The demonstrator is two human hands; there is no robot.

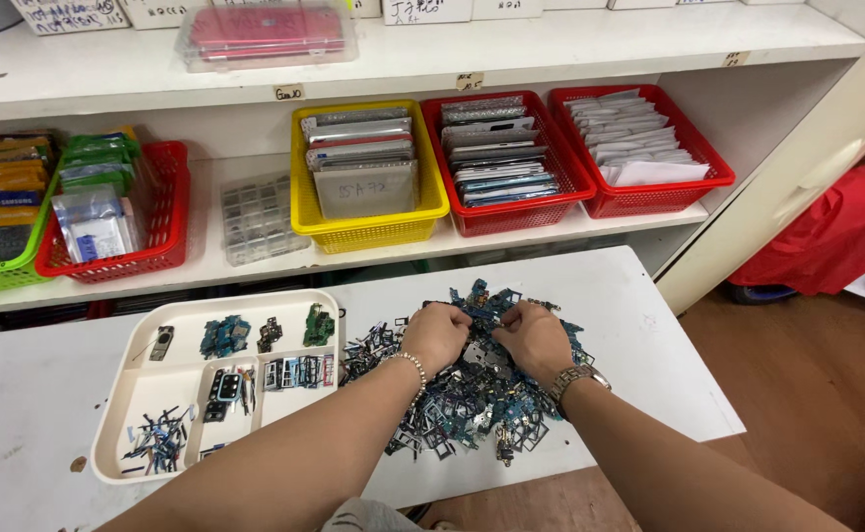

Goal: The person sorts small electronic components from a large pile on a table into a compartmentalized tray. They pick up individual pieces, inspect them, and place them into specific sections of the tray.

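Blue, black and silver heap of small electronic parts [472, 394] under both hands. Cream sorting tray [117, 433] left of the left hand [436, 335]; yellow basket [368, 229] and red baskets [511, 219] beyond the hands, on white shelving [590, 44].

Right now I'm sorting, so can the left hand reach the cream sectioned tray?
Probably yes: the left hand rests on the pile of small blue circuit parts, and the cream sectioned tray lies just beside it, nothing between.

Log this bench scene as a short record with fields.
left hand: fingers curled into the pile of small electronic parts
right hand: fingers in the same pile, beside the left
surface: white table
left of pile: cream divided tray with sorted parts
shelf behind: yellow basket, red baskets
wrists: bead bracelet left, watch right
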